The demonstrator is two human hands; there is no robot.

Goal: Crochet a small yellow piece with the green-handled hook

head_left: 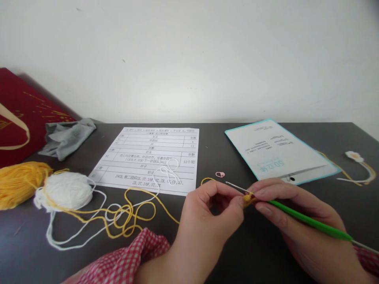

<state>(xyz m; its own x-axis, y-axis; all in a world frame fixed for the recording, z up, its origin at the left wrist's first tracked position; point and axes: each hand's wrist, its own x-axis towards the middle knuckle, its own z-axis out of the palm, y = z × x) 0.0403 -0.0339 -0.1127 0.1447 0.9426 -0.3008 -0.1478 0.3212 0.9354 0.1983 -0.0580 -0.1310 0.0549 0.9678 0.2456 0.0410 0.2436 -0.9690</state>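
My left hand [214,215] pinches a small piece of yellow crochet work [248,199] between thumb and forefinger. A crochet hook [310,221] with a green handle lies in my right hand [299,217], its thin metal shaft passing at the yellow piece and its tip pointing left. Fingers of both hands meet closely there and partly hide the stitches. Yellow yarn [166,209] runs from the left hand's side to loose loops on the dark table [237,252].
At the left are a yellow yarn skein [23,183], a white yarn ball [69,190], a grey cloth [69,136] and a red bag [26,114]. A printed pattern sheet [145,157], a pink stitch marker [220,174], a blue-edged packet [278,148] and a white crocheted piece [354,156] lie beyond my hands.
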